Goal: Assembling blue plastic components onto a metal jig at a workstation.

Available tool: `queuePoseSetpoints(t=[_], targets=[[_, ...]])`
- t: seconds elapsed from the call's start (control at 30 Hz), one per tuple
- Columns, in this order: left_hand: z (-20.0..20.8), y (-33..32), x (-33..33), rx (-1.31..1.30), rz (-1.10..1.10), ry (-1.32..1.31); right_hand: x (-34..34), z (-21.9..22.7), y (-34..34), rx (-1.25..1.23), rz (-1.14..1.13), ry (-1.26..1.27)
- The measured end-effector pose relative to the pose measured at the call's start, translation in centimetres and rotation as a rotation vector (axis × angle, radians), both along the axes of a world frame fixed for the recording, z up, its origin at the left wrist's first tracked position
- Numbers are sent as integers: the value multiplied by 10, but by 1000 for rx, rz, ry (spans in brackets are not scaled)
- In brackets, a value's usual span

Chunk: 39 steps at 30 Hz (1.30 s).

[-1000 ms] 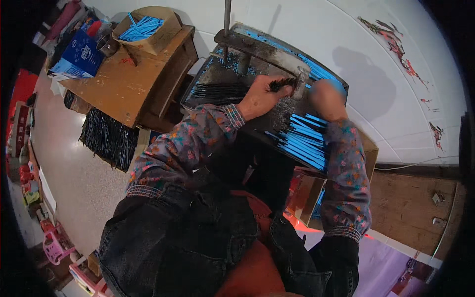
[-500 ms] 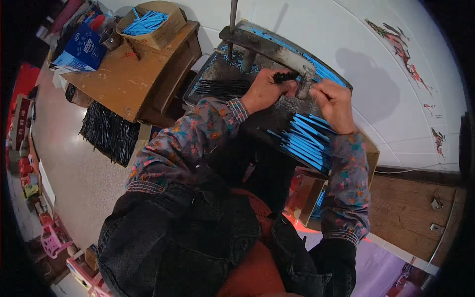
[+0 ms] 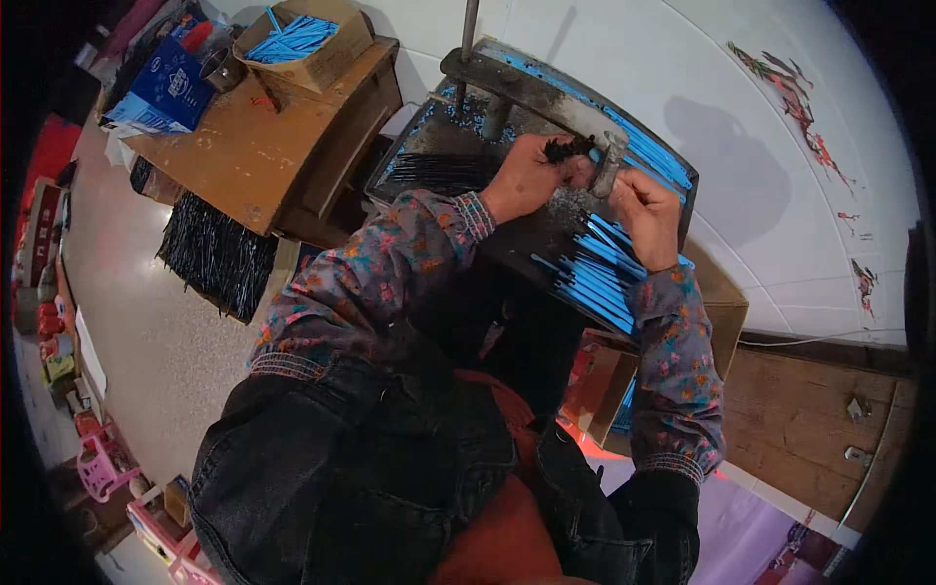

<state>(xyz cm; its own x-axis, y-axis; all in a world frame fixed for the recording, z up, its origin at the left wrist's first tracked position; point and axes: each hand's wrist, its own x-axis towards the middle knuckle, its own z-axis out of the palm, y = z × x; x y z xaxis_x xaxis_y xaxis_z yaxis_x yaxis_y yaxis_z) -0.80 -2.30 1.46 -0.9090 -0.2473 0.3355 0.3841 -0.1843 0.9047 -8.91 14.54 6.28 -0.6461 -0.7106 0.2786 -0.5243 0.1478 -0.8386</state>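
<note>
My left hand (image 3: pixel 526 180) is closed at the worktop, its finger and thumb around a black bristly piece (image 3: pixel 568 149). Beside its fingertips stands a worn metal cylinder (image 3: pixel 610 161), part of a dark metal fixture with a bar (image 3: pixel 517 90). A small light-blue spot shows between the black piece and the cylinder. My right hand (image 3: pixel 647 214) is closed just right of the cylinder, fingers bent toward its lower end; what they grip is hidden. Several blue sticks (image 3: pixel 597 288) lie below the hands. Thin black rods (image 3: pixel 437 171) lie left of my left hand.
More blue strips (image 3: pixel 653 156) line the worktop's far right edge, and blue crumbs (image 3: pixel 478 122) are scattered near the fixture's post. On the left, a wooden table (image 3: pixel 234 156) bears a carton of blue sticks (image 3: pixel 297 44) and a blue box (image 3: pixel 166 93). Black rods (image 3: pixel 214 258) hang below it.
The view has shifted slightly. The black piece now tilts up more at its right end, and my right hand sits a little lower and closer to the left hand.
</note>
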Motion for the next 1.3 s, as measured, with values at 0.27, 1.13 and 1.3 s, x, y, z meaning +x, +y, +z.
queuePoseSetpoints(t=[0.27,1.13,1.3], targets=[[3,1,3,-134,46,-54,-9,12,15,75,27,93],[1,-2,1,-10,-33,5,7,-5,3,-25,-153,-431],[-1,-5,0,-113,-32,6,-15,15,4,123,126,275]])
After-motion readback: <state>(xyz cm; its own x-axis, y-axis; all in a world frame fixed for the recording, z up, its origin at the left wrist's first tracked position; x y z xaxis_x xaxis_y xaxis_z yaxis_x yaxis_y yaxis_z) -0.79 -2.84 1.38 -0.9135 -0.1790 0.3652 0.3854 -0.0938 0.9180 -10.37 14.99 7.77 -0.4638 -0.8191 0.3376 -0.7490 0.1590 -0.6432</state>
